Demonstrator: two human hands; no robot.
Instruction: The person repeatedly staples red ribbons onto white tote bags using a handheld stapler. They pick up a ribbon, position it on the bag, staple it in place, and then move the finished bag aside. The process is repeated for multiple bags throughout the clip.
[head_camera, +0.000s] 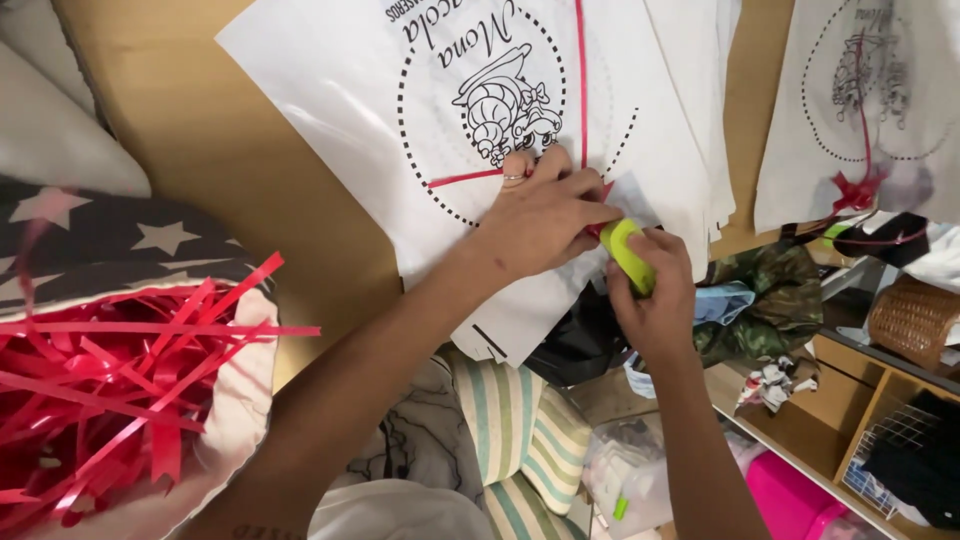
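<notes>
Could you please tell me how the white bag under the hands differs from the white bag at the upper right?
The bag under the hands has its red ribbon lying flat in crossing strips, pressed by the left hand; the upper-right bag already carries a red bow. The first shows nearly whole; the second is cut off by the frame. The right hand holds a yellow-green tool at the first only. Both bear a dotted circle emblem.
</notes>
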